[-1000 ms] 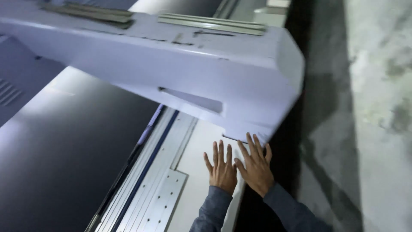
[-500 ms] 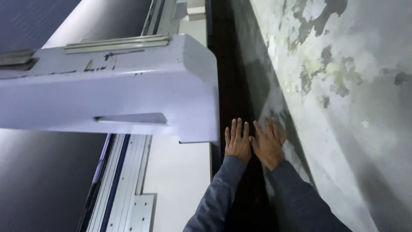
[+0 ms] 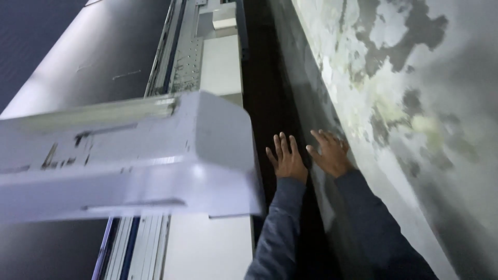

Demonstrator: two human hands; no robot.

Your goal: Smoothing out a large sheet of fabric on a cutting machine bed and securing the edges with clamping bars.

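Basically, a big white machine beam (image 3: 129, 155) fills the nine o'clock side, crossing a long flatbed (image 3: 223, 67) with pale rails that runs toward twelve o'clock; judging by bulk it looks heavy, rigid and smooth-skinned, likely best gripped at its squared end edge, not the flat face. At three o'clock a stained, peeling wall (image 3: 404, 93) slopes past, hard and rough-looking. Between bed and wall sits a dark gap (image 3: 264, 93); nothing visible inside it, no containers in view. Left hand (image 3: 287, 158) is spread flat over the gap, just beside the beam end, grasping nothing. Right hand (image 3: 328, 153) is splayed, palm against the wall's lower edge, also empty.
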